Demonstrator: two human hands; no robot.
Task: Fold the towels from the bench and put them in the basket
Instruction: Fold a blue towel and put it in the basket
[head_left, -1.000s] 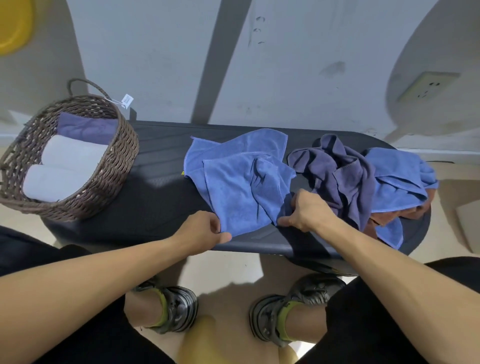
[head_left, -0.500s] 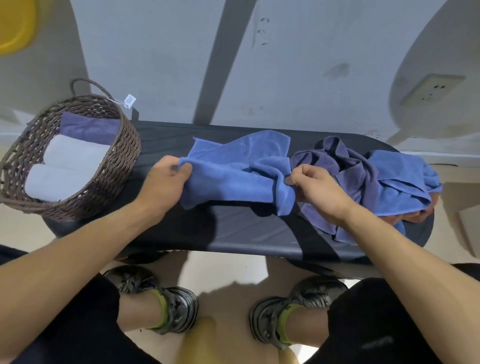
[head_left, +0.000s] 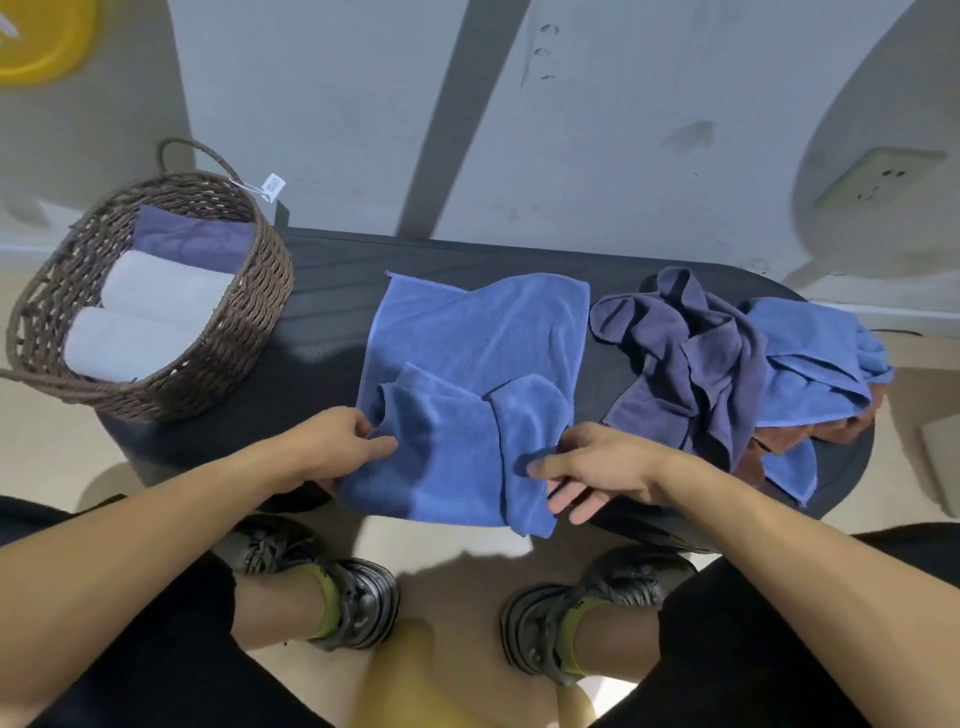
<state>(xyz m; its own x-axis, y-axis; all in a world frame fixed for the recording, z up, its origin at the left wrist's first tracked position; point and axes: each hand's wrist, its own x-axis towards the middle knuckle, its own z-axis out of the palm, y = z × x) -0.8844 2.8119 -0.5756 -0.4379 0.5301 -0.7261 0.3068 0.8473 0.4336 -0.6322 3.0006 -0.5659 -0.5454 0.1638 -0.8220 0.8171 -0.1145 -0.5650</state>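
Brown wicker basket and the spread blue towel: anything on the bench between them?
Nothing: in the head view only bare dark bench separates the brown wicker basket from the spread blue towel.

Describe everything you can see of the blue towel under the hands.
The blue towel is soft, fleecy-looking cloth with a stitched hem. It lies spread on the dark bench, near corners flipped up untidily, its front edge hanging over. The left hand pinches its left side; the right hand pinches its right.
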